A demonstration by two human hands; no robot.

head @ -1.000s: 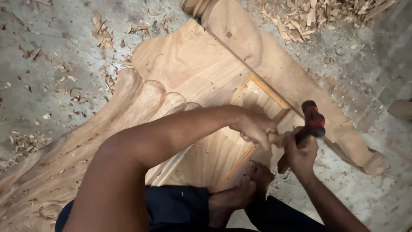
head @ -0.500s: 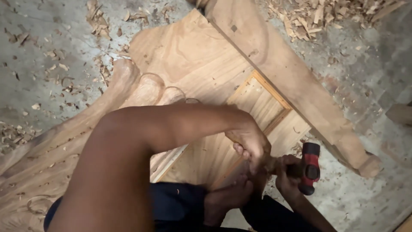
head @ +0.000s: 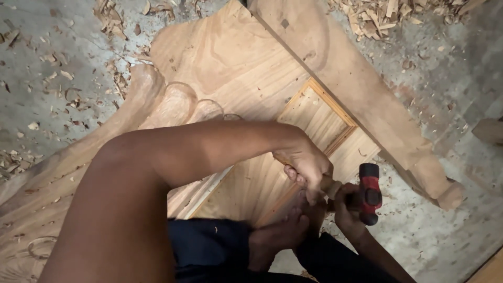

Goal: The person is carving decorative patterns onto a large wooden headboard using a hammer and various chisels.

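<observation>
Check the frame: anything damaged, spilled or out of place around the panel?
No damage shows on the panel. Wood chips lie strewn over the floor. A bare foot rests on the panel right below the chisel and hammer, which looks risky.

no packages, no labels, no signs, no screens

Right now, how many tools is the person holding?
2. A wooden-handled chisel is gripped in the left hand, and a red-and-black hammer is in the right hand. The chisel's blade is hidden.
</observation>
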